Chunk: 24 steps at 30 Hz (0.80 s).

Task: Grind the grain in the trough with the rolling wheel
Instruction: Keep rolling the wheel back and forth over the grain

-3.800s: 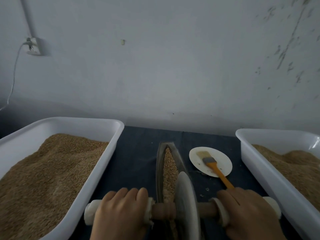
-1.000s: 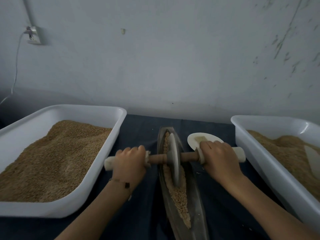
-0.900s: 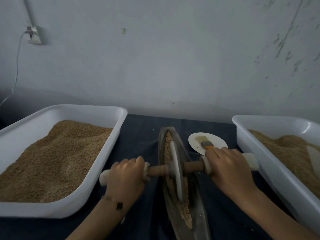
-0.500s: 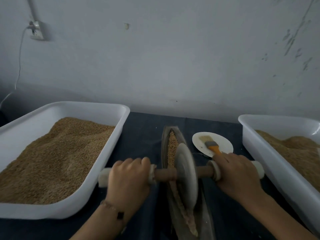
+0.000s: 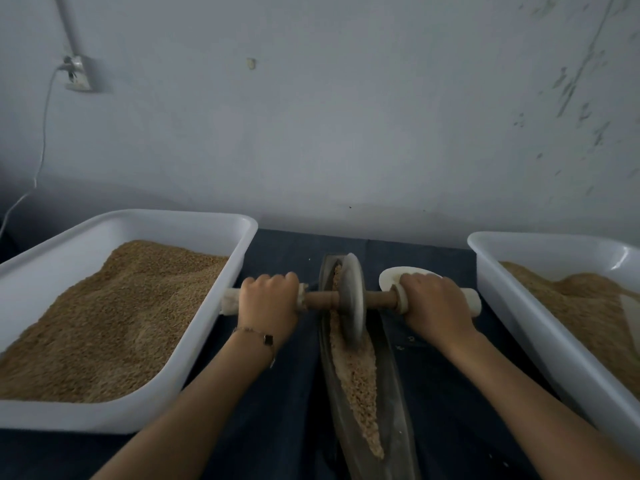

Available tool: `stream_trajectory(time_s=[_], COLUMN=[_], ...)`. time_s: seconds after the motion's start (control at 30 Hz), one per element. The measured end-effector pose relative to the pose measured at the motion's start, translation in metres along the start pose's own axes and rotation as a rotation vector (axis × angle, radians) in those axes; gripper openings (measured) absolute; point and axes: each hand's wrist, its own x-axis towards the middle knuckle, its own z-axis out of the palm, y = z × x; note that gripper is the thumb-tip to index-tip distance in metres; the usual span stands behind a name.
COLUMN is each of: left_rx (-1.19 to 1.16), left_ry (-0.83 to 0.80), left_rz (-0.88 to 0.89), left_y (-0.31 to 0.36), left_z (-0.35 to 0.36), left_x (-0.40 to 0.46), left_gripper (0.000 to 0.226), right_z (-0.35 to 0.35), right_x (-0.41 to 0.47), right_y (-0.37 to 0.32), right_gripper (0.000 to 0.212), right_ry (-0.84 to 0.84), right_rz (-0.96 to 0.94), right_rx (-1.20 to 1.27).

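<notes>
rolling wheel (image 5: pixel 351 299) in trough (image 5: pixel 394 393) btwn hands, left hand (image 5: pixel 268 299) & right hand (image 5: pixel 433 303) gripping its axle ends.

A dark blue counter (image 5: pixel 284 247) carries the trough (image 5: pixel 391 393) between the grips, white tubs (image 5: pixel 194 344) (image 5: pixel 540 334) outside each, and a white plate (image 5: pixel 389 277) beyond the right grip.

Dim, flat, bluish light, no hard shadows. Small glare on right tub (image 5: pixel 620 263) inner wall. Wide-angle bowing at frame edges. Soft overall; wheel (image 5: pixel 351 299) slightly motion-blurred.
</notes>
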Motion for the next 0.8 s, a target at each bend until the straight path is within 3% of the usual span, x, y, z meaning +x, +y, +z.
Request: stream_trajectory(time_s=[0.17, 0.27, 0.4, 0.63, 0.73, 0.8], left_rx=[-0.07, -0.155, -0.159, -0.179, -0.171, -0.125], left_ry=[0.018, 0.132, 0.183, 0.194, 0.196, 0.165], left_rz=[0.105, 0.18, 0.185, 0.202, 0.117, 0.012], left_y=[0.001, 0.0, -0.001, -0.003, -0.004, -0.005], left_z=[-0.023, -0.037, -0.035, -0.006, 0.011, 0.02], left_x=[-0.057, -0.086, -0.097, -0.053, -0.023, -0.001], left_gripper=[0.024, 0.042, 0.041, 0.039, 0.034, 0.026], right_z=[-0.021, -0.035, -0.045, -0.024, -0.01, -0.001], right_x=[-0.059, -0.08, -0.085, -0.046, -0.015, 0.007], right_y=[-0.004, -0.003, -0.004, -0.006, -0.003, -0.002], right_gripper=[0.033, 0.026, 0.018, 0.035, 0.018, 0.013], right_ry=[0.209, 0.291, 0.334, 0.09, -0.059, -0.05], right_rz=[-0.072, -0.112, -0.165, -0.073, -0.001, 0.021], right_rx=[0.117, 0.128, 0.11, 0.055, -0.018, -0.019])
